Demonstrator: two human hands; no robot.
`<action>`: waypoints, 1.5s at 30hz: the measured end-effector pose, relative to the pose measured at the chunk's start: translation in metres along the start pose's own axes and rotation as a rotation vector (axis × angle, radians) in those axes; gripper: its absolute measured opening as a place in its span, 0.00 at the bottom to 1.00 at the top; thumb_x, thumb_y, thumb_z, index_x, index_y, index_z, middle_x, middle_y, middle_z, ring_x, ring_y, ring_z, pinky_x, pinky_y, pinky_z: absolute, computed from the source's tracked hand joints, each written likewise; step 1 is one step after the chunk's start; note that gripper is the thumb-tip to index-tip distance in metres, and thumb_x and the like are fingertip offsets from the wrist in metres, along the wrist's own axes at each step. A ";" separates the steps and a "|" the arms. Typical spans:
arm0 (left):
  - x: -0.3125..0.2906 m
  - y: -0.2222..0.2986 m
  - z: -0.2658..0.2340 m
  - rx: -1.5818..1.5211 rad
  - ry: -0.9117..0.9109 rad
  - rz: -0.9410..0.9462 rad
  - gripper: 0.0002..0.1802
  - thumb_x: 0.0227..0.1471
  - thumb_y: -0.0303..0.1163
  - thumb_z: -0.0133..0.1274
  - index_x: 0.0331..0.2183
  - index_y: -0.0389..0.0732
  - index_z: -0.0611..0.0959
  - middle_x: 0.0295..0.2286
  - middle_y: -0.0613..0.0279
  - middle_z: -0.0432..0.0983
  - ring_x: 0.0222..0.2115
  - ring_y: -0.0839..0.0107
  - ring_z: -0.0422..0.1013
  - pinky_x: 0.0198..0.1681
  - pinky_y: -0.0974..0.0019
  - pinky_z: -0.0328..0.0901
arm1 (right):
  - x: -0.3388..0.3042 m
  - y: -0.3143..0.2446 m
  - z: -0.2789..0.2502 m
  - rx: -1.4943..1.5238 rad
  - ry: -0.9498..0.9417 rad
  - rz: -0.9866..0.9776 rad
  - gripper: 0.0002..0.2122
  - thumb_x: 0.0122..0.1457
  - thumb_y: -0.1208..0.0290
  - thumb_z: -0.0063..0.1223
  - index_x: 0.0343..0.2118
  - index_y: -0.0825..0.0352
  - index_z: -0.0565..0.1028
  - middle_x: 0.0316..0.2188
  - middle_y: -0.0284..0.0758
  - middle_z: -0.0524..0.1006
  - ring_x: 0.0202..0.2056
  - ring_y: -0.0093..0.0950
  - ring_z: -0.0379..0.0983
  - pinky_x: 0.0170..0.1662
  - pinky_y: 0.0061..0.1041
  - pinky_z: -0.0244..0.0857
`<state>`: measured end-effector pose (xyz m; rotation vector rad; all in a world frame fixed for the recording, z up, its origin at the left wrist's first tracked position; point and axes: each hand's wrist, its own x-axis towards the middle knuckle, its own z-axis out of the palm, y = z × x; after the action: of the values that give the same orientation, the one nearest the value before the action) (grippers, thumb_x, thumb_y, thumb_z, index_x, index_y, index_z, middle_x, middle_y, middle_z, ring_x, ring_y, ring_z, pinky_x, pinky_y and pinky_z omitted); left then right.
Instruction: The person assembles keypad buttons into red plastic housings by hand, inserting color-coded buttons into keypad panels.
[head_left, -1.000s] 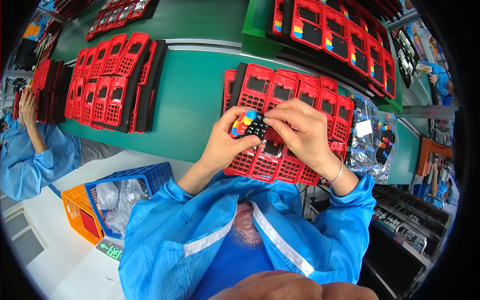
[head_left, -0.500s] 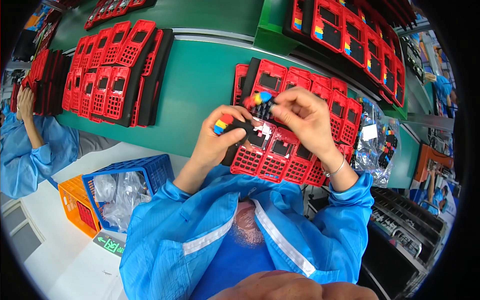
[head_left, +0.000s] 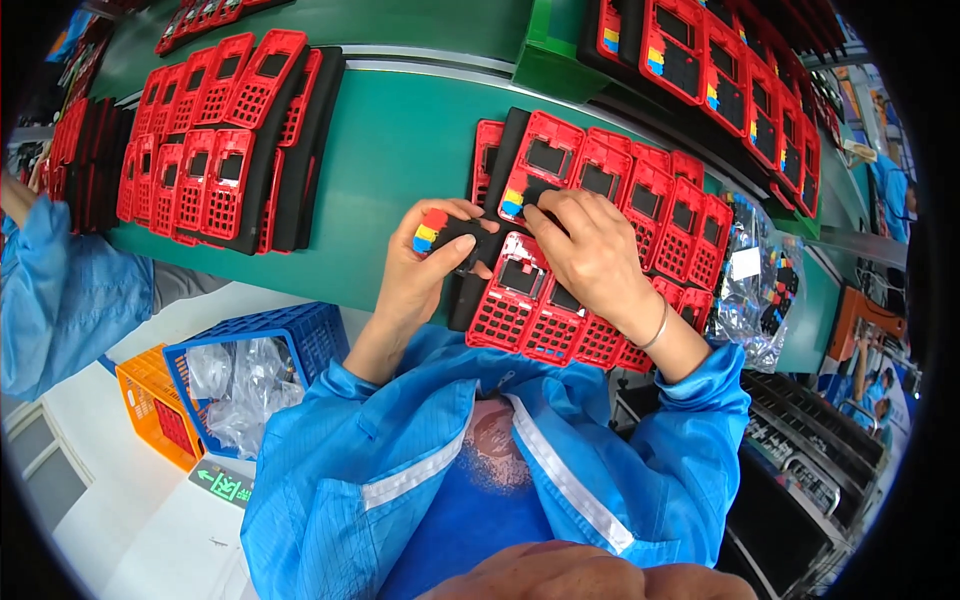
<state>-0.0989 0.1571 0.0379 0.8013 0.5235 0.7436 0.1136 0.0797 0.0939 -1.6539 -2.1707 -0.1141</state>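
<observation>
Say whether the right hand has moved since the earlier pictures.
Yes: the right hand has shifted left relative to the red casing it reaches over.

The red shells (head_left: pixel 501 318) look like smooth, glossy plastic; the keypad (head_left: pixel 457 224) appears matt and rubbery. Black trays (head_left: pixel 322 140) have a dull, foam-like surface. The green tabletop (head_left: pixel 400 140) is smooth with a soft sheen, its rail (head_left: pixel 430 66) metallic. The bag (head_left: pixel 745 310) is crinkled, shiny clear film; the crate (head_left: pixel 325 345) hard plastic; the jacket (head_left: pixel 325 460) satiny cloth; the bracelet (head_left: pixel 657 329) polished metal.
</observation>
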 end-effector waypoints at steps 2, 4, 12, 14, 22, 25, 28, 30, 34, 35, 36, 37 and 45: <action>0.000 0.001 -0.001 -0.028 0.000 -0.015 0.13 0.60 0.21 0.57 0.46 0.35 0.75 0.50 0.47 0.72 0.52 0.53 0.76 0.35 0.59 0.82 | -0.001 0.001 0.002 -0.001 0.000 -0.018 0.13 0.49 0.76 0.64 0.40 0.70 0.81 0.40 0.38 0.79 0.42 0.36 0.79 0.45 0.35 0.73; 0.000 0.001 -0.001 -0.057 0.002 -0.029 0.13 0.59 0.19 0.57 0.46 0.36 0.76 0.50 0.49 0.72 0.52 0.55 0.75 0.36 0.60 0.81 | -0.002 0.003 0.004 -0.002 0.001 -0.038 0.14 0.49 0.76 0.64 0.41 0.70 0.81 0.42 0.38 0.80 0.42 0.36 0.79 0.46 0.35 0.73; -0.001 0.001 -0.002 -0.103 -0.019 -0.037 0.19 0.58 0.21 0.60 0.50 0.35 0.74 0.51 0.48 0.71 0.53 0.55 0.75 0.38 0.57 0.82 | 0.008 0.012 0.004 0.116 -0.029 -0.006 0.14 0.55 0.75 0.63 0.45 0.71 0.81 0.46 0.40 0.80 0.47 0.38 0.78 0.50 0.36 0.72; -0.001 0.000 -0.001 -0.105 -0.052 -0.025 0.22 0.57 0.23 0.62 0.51 0.35 0.73 0.52 0.48 0.71 0.53 0.55 0.75 0.39 0.56 0.82 | 0.006 0.014 0.013 0.073 -0.025 0.002 0.15 0.55 0.75 0.64 0.46 0.71 0.81 0.46 0.40 0.80 0.48 0.39 0.77 0.51 0.37 0.72; -0.003 -0.001 0.001 -0.043 -0.161 0.023 0.37 0.56 0.26 0.64 0.62 0.35 0.66 0.57 0.49 0.68 0.55 0.58 0.74 0.48 0.54 0.80 | 0.006 0.001 0.003 0.207 0.050 0.079 0.16 0.56 0.75 0.65 0.49 0.69 0.81 0.46 0.41 0.80 0.48 0.41 0.77 0.51 0.38 0.72; -0.008 0.007 0.013 0.187 -0.193 0.047 0.44 0.58 0.21 0.58 0.70 0.37 0.56 0.62 0.51 0.63 0.59 0.61 0.69 0.57 0.55 0.73 | 0.008 -0.012 0.004 0.566 0.113 0.161 0.16 0.53 0.72 0.69 0.45 0.69 0.81 0.40 0.41 0.80 0.36 0.40 0.80 0.37 0.35 0.76; -0.009 0.012 0.020 0.184 -0.233 0.020 0.38 0.61 0.19 0.55 0.68 0.37 0.60 0.62 0.50 0.64 0.55 0.63 0.72 0.54 0.62 0.74 | 0.001 -0.012 -0.001 0.730 0.056 0.287 0.14 0.52 0.74 0.70 0.42 0.69 0.82 0.36 0.39 0.80 0.34 0.35 0.81 0.34 0.31 0.75; -0.012 0.009 0.013 0.145 -0.191 -0.042 0.32 0.63 0.19 0.54 0.65 0.35 0.65 0.59 0.50 0.69 0.48 0.66 0.77 0.51 0.64 0.75 | 0.000 -0.006 -0.014 0.790 0.066 0.389 0.11 0.52 0.77 0.71 0.38 0.70 0.83 0.35 0.35 0.80 0.33 0.25 0.80 0.32 0.26 0.72; -0.010 0.012 0.011 0.091 -0.099 -0.006 0.25 0.62 0.16 0.49 0.60 0.33 0.69 0.55 0.50 0.72 0.45 0.67 0.77 0.49 0.64 0.76 | -0.017 0.025 -0.032 0.385 0.111 0.453 0.10 0.53 0.76 0.70 0.39 0.71 0.84 0.35 0.38 0.80 0.33 0.33 0.80 0.36 0.29 0.74; -0.009 0.013 0.010 0.089 -0.100 -0.008 0.25 0.62 0.16 0.49 0.60 0.33 0.69 0.55 0.50 0.72 0.45 0.67 0.77 0.49 0.64 0.76 | -0.023 0.027 -0.036 0.388 0.059 0.501 0.11 0.54 0.75 0.69 0.40 0.71 0.83 0.34 0.40 0.80 0.32 0.36 0.80 0.37 0.31 0.74; -0.008 0.013 0.009 0.105 -0.105 -0.001 0.25 0.61 0.15 0.48 0.60 0.33 0.69 0.56 0.50 0.71 0.47 0.66 0.76 0.49 0.63 0.77 | -0.027 0.027 -0.036 0.387 0.058 0.503 0.11 0.54 0.75 0.69 0.40 0.71 0.83 0.34 0.40 0.80 0.32 0.36 0.80 0.37 0.31 0.74; -0.007 0.013 0.009 0.122 -0.112 0.003 0.25 0.61 0.15 0.48 0.60 0.33 0.69 0.56 0.50 0.71 0.49 0.66 0.75 0.49 0.61 0.77 | -0.031 0.027 -0.036 0.405 0.012 0.555 0.11 0.54 0.75 0.69 0.40 0.71 0.83 0.34 0.40 0.80 0.33 0.37 0.80 0.37 0.31 0.74; -0.005 0.009 0.015 0.105 -0.096 -0.013 0.26 0.60 0.15 0.47 0.60 0.34 0.69 0.56 0.49 0.70 0.52 0.64 0.74 0.50 0.58 0.79 | -0.034 0.031 -0.040 0.381 -0.031 0.522 0.10 0.57 0.77 0.64 0.42 0.71 0.84 0.33 0.42 0.80 0.33 0.40 0.80 0.36 0.35 0.74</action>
<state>-0.0960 0.1505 0.0543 0.9256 0.4836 0.6663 0.1606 0.0457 0.1124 -1.9195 -1.5816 0.4460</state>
